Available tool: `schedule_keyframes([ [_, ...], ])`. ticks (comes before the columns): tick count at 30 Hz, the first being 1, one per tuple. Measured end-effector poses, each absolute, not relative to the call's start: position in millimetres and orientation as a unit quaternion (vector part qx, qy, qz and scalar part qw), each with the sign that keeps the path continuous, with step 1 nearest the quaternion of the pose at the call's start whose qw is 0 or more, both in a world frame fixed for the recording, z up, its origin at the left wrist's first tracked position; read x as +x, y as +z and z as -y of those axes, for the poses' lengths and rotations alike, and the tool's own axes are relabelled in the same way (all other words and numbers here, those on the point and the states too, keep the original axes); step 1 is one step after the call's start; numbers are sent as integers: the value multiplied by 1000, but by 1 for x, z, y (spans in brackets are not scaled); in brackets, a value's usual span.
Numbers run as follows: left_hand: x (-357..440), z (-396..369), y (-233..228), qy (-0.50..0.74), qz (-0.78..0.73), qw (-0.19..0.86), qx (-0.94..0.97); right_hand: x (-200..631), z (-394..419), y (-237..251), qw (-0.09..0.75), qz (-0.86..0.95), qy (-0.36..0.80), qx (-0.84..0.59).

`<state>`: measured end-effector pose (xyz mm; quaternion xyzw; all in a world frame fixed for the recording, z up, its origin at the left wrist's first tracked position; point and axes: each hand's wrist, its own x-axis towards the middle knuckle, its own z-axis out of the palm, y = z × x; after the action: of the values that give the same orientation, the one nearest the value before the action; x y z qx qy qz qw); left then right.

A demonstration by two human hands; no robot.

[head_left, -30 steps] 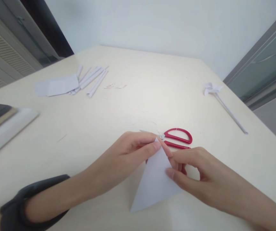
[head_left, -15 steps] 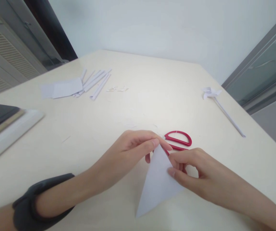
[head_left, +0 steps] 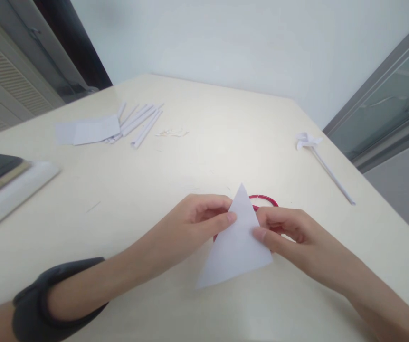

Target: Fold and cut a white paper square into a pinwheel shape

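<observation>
A white paper triangle [head_left: 238,247] is held up between both hands near the table's front, its tip pointing away from me. My left hand [head_left: 193,225] pinches its left edge with thumb and fingers. My right hand [head_left: 290,235] pinches its right edge. Red-handled scissors [head_left: 266,200] lie on the table just behind the paper, mostly hidden by it and by my right hand.
Rolled paper sticks [head_left: 142,121] and flat paper sheets [head_left: 88,130] lie at the far left. A paper pinwheel on a stick [head_left: 318,152] rests at the right near the table edge. Stacked books or boards [head_left: 4,185] sit at the left edge. Cream table [head_left: 225,137].
The paper triangle has been lifted and tilted upright, now covering most of the scissors. Both hands shifted from its tip down to its side edges.
</observation>
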<state>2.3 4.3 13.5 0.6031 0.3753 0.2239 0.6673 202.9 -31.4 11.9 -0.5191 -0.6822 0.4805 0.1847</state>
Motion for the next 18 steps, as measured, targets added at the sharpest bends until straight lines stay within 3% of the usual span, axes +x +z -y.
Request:
schedule_keyframes([
  [9,3,-5,11,269,-396,621,621,204,27,10,272,594,567,-502],
  [18,7,-5,10,188,-408,600,662,200,26,3,333,558,507,-567],
])
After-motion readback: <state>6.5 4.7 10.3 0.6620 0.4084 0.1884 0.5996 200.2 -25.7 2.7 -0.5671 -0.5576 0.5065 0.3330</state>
